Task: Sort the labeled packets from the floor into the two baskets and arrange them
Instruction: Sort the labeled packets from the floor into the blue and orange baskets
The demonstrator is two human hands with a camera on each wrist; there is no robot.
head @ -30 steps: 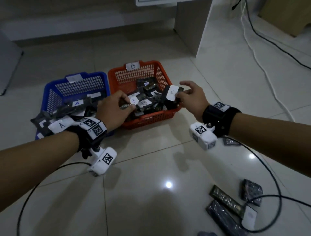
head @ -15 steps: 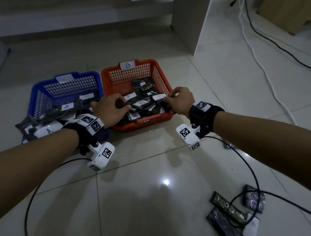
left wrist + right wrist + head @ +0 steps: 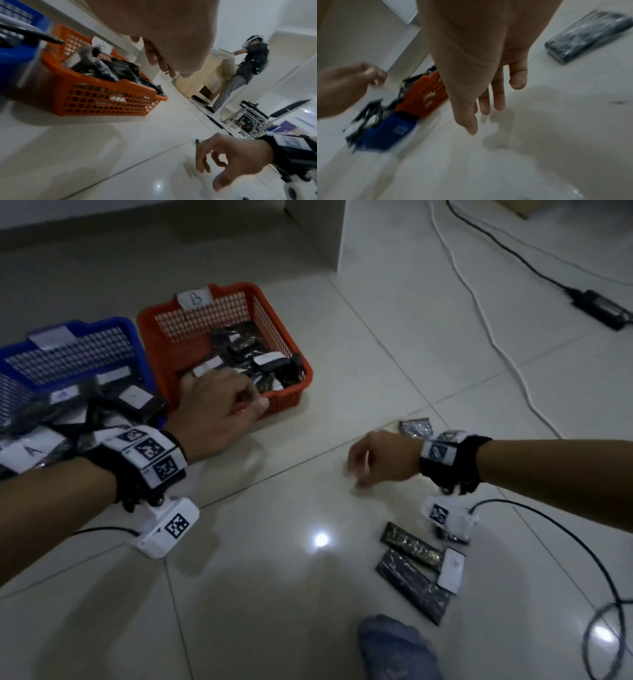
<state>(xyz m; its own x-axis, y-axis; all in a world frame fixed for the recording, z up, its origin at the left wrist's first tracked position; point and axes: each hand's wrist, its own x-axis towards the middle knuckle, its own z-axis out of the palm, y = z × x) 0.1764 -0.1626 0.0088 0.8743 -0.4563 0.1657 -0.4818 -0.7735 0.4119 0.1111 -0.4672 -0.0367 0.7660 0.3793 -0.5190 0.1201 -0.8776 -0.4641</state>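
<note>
Both hands have left the orange basket (image 3: 291, 392) marked B. Right hand (image 3: 380, 460), fingers loose and empty, now hangs right of it, near remaining floor packets (image 3: 416, 568). Left hand (image 3: 219, 409), loosely curled, holding nothing visible, stays at its front rim. Next pickup likely.

Lighting: your head view is dim and bluish; a ceiling light glares off the tiled floor (image 3: 321, 540), a second glint near its lower right corner. Shadows: soft, under both arms. Blur: your right wrist view smears the baskets (image 3: 423, 97). Distortion: wrist views bend and tilt the floor lines.
</note>
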